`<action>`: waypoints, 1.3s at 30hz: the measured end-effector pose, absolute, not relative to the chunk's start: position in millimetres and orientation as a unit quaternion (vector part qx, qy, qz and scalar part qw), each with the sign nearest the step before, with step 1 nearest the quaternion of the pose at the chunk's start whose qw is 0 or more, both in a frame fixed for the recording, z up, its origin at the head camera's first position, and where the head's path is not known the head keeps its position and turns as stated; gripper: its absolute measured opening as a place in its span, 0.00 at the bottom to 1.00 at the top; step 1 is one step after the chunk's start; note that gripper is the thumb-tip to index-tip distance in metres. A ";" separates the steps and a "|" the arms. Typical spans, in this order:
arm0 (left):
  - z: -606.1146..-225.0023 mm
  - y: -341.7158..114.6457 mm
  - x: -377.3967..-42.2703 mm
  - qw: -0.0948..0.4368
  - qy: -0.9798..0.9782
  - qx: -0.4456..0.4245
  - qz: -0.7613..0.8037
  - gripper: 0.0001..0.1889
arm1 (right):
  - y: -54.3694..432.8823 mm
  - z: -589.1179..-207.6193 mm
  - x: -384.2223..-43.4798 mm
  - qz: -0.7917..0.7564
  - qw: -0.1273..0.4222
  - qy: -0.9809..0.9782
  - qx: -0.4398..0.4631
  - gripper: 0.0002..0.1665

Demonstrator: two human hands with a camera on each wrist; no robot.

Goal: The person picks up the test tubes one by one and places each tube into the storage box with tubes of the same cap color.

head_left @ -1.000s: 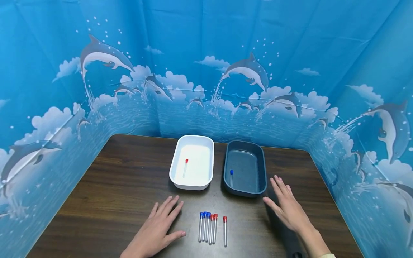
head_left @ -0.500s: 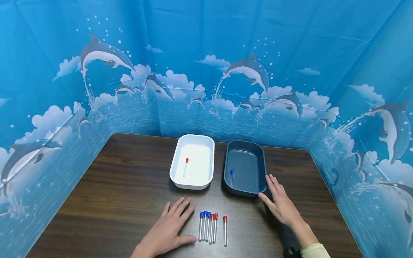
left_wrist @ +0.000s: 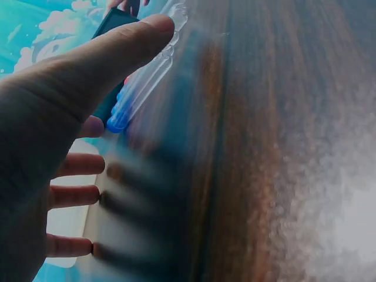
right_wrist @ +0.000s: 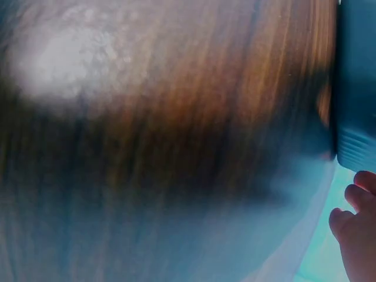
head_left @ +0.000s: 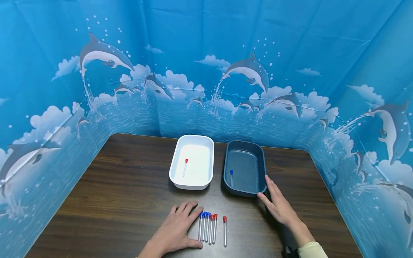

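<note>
My left hand (head_left: 177, 229) is low over the table with fingers spread, its thumb and index fingertip right at the leftmost of three blue-capped test tubes (head_left: 204, 229). Two red-capped test tubes (head_left: 213, 231) lie against that row. A little apart to the right is another red-capped tube (head_left: 224, 231). In the left wrist view, the thumb (left_wrist: 111, 50) stretches across the tubes (left_wrist: 147, 79), hiding part of them. My right hand (head_left: 280, 208) has straight fingers along the right side of the dark blue tray (head_left: 245, 193), thumb at its front corner.
A white tray (head_left: 191, 187) stands left of the dark one and holds one red-capped tube (head_left: 185, 167). Inside the dark tray lies a blue-capped tube (head_left: 231, 177). Behind the wooden table (head_left: 113, 186) hangs a dolphin-print curtain (head_left: 193, 71).
My left hand has moved right, up to the row of tubes. The right hand has shifted left to the side of the dark tray. The tubes and trays stay where they were.
</note>
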State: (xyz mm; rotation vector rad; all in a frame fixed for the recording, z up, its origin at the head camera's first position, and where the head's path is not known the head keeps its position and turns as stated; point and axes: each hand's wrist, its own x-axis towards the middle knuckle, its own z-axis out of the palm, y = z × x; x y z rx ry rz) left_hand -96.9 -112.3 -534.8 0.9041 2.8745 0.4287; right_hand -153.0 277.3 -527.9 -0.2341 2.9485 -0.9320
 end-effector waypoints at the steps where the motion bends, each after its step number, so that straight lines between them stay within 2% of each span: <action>1: -535.1 -111.4 -97.7 0.050 0.944 0.297 0.137 0.57 | 277.2 -528.4 -152.9 -0.303 0.024 0.950 -0.073 0.45; 11: -538.6 -108.4 -103.6 0.017 0.943 0.307 0.129 0.56 | 277.3 -532.3 -154.1 -0.332 0.046 0.940 -0.068 0.44; 21: -534.4 -108.7 -105.9 0.035 0.941 0.312 0.129 0.55 | 278.6 -531.3 -154.8 -0.333 0.048 0.940 -0.065 0.46; 30: -535.2 -110.1 -104.6 0.014 0.940 0.317 0.130 0.52 | 278.1 -531.8 -154.3 -0.329 0.047 0.941 -0.060 0.45; 39: -527.8 -115.5 -111.7 0.061 0.934 0.317 0.153 0.50 | 277.7 -532.3 -154.7 -0.331 0.054 0.941 -0.051 0.45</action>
